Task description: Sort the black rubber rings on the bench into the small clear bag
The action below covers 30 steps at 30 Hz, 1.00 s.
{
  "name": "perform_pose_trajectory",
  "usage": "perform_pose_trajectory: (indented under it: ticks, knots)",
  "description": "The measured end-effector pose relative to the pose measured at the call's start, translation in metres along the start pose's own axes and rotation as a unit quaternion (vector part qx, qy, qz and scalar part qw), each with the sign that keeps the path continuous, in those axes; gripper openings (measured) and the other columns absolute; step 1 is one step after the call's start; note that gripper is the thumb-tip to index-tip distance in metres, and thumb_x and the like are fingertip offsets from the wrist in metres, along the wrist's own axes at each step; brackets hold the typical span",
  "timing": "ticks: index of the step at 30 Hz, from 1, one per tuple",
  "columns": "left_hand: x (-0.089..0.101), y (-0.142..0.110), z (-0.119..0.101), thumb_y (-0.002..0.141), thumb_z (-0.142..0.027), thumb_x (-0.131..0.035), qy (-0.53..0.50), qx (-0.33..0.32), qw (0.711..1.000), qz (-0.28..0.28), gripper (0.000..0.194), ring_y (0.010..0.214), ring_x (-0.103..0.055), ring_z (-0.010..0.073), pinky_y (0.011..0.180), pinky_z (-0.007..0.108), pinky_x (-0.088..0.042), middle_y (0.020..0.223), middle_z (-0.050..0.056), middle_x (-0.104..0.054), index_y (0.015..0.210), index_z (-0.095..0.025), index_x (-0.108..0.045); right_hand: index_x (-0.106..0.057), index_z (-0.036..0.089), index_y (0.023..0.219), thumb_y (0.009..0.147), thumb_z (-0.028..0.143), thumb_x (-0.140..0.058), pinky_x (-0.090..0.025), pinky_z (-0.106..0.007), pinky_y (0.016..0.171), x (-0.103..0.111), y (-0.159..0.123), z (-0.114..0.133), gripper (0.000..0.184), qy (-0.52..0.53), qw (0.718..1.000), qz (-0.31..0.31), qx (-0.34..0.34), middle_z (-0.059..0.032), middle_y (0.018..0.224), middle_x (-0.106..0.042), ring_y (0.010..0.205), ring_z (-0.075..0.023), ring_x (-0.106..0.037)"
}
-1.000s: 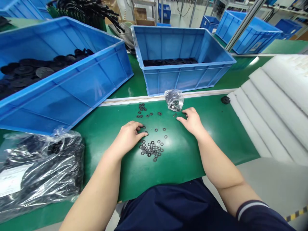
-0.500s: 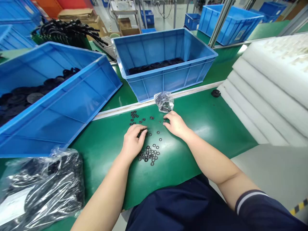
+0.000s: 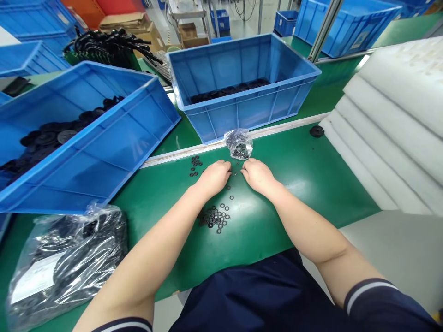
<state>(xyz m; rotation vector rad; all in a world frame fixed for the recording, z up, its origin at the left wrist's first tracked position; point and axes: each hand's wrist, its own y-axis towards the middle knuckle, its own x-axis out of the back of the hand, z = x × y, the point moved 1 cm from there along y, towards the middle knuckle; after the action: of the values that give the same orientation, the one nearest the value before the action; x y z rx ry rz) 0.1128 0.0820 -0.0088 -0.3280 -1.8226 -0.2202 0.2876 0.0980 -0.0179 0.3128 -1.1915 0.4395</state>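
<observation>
My left hand (image 3: 217, 177) rests low over the green tabletop, its fingers curled together at the tips; whatever they hold, if anything, is hidden. Close to its right, my right hand (image 3: 258, 175) has its fingers drawn in toward the thumb, and its fingertips do not show clearly. One or two tiny dark rings lie between the hands. Just beyond them sits a small clear plastic bag (image 3: 239, 144) with dark rings inside. A pile of black washers (image 3: 216, 218) lies nearer my body. A smaller group of black rings (image 3: 194, 161) lies beyond my left hand.
Two blue crates, one at left (image 3: 138, 121) and one at centre (image 3: 242, 113), hold black discs. A large plastic bag of black parts (image 3: 93, 263) lies at lower left. White foam sheets (image 3: 377, 138) are stacked at right, beside a black round part (image 3: 316, 131).
My left hand has moved right and away from me, nearer my right hand, and its fingers have closed. My right hand has shifted slightly right. The camera view has shifted a little.
</observation>
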Motion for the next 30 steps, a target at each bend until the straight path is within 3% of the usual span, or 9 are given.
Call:
perform_pose_trajectory:
  ticks: [3, 5, 9, 12, 15, 18, 22, 26, 30]
  knots:
    - [0.008, -0.011, 0.006, 0.085, -0.013, -0.049, -0.009, -0.002, 1.000, -0.029, 0.017, 0.083, -0.064, 0.0240, 0.079, 0.036, -0.051, 0.085, 0.010, -0.067, 0.083, -0.017, -0.065, -0.070, 0.016, 0.097, 0.096, 0.024, -0.055, -0.046, -0.034, 0.081, 0.001, 0.000, -0.002, 0.017, 0.003, 1.000, -0.012, -0.010, -0.0123, 0.101, -0.067, 0.093, -0.0244, -0.062]
    - [0.015, -0.026, 0.016, 0.084, -0.017, -0.052, -0.071, 0.042, 0.993, -0.088, 0.015, 0.081, -0.065, 0.0217, 0.080, 0.034, -0.052, 0.083, 0.007, -0.070, 0.085, -0.018, -0.067, -0.070, 0.017, 0.096, 0.096, 0.025, -0.054, -0.046, -0.034, 0.078, 0.000, 0.001, -0.006, 0.018, 0.007, 0.999, -0.029, -0.027, -0.0118, 0.100, -0.067, 0.090, -0.0244, -0.062]
    - [0.021, -0.074, 0.043, 0.083, -0.033, -0.060, -0.209, 0.206, 0.934, -0.204, 0.018, 0.073, -0.065, 0.0171, 0.073, 0.030, -0.053, 0.082, 0.003, -0.073, 0.091, -0.019, -0.069, -0.070, 0.017, 0.095, 0.096, 0.026, -0.052, -0.045, -0.034, 0.076, -0.001, 0.003, -0.013, 0.020, 0.018, 0.997, -0.052, -0.060, -0.0120, 0.099, -0.067, 0.088, -0.0243, -0.062]
    - [0.010, -0.105, 0.056, 0.082, -0.037, -0.062, -0.267, 0.245, 0.908, -0.212, 0.024, 0.071, -0.065, 0.0162, 0.069, 0.029, -0.053, 0.083, 0.004, -0.073, 0.095, -0.018, -0.069, -0.069, 0.017, 0.096, 0.096, 0.025, -0.051, -0.044, -0.033, 0.077, 0.000, 0.004, -0.015, 0.020, 0.013, 0.995, -0.065, -0.080, -0.0122, 0.098, -0.068, 0.088, -0.0243, -0.062]
    - [-0.001, -0.119, 0.061, 0.083, -0.036, -0.061, -0.268, 0.220, 0.918, -0.193, 0.024, 0.072, -0.065, 0.0169, 0.071, 0.030, -0.053, 0.084, 0.004, -0.072, 0.096, -0.018, -0.068, -0.068, 0.017, 0.099, 0.097, 0.026, -0.049, -0.043, -0.033, 0.075, 0.000, 0.006, -0.014, 0.021, -0.013, 0.989, -0.086, -0.122, -0.0126, 0.097, -0.069, 0.088, -0.0252, -0.063]
    - [-0.004, -0.119, 0.065, 0.084, -0.031, -0.057, -0.206, 0.186, 0.943, -0.185, 0.016, 0.074, -0.063, 0.0187, 0.075, 0.033, -0.052, 0.081, 0.004, -0.069, 0.087, -0.019, -0.068, -0.067, 0.018, 0.100, 0.097, 0.028, -0.047, -0.042, -0.033, 0.072, 0.002, 0.009, -0.016, 0.023, -0.034, 0.979, -0.104, -0.173, -0.0127, 0.095, -0.070, 0.086, -0.0263, -0.064]
    - [-0.003, -0.115, 0.065, 0.089, -0.027, -0.052, -0.137, 0.147, 0.956, -0.213, 0.017, 0.081, -0.062, 0.0216, 0.081, 0.035, -0.051, 0.084, 0.007, -0.066, 0.088, -0.019, -0.067, -0.067, 0.018, 0.099, 0.098, 0.028, -0.046, -0.041, -0.033, 0.070, 0.006, 0.011, -0.022, 0.024, -0.048, 0.970, -0.112, -0.209, -0.0131, 0.091, -0.071, 0.083, -0.0265, -0.064]
    - [-0.011, -0.108, 0.053, 0.091, -0.034, -0.057, -0.118, 0.085, 0.964, -0.224, 0.018, 0.095, -0.060, 0.0250, 0.090, 0.040, -0.048, 0.093, 0.008, -0.066, 0.097, -0.020, -0.068, -0.066, 0.017, 0.097, 0.099, 0.027, -0.045, -0.041, -0.033, 0.071, 0.009, 0.003, -0.022, 0.023, -0.059, 0.984, -0.069, -0.154, -0.0131, 0.091, -0.071, 0.082, -0.0256, -0.064]
    - [-0.021, -0.098, 0.045, 0.090, -0.032, -0.062, -0.135, 0.058, 0.971, -0.186, 0.014, 0.096, -0.059, 0.0254, 0.091, 0.042, -0.046, 0.095, 0.007, -0.067, 0.097, -0.023, -0.070, -0.066, 0.019, 0.095, 0.099, 0.027, -0.047, -0.042, -0.032, 0.071, 0.003, -0.008, -0.013, 0.021, -0.060, 0.995, -0.029, -0.068, -0.0112, 0.092, -0.070, 0.083, -0.0242, -0.063]
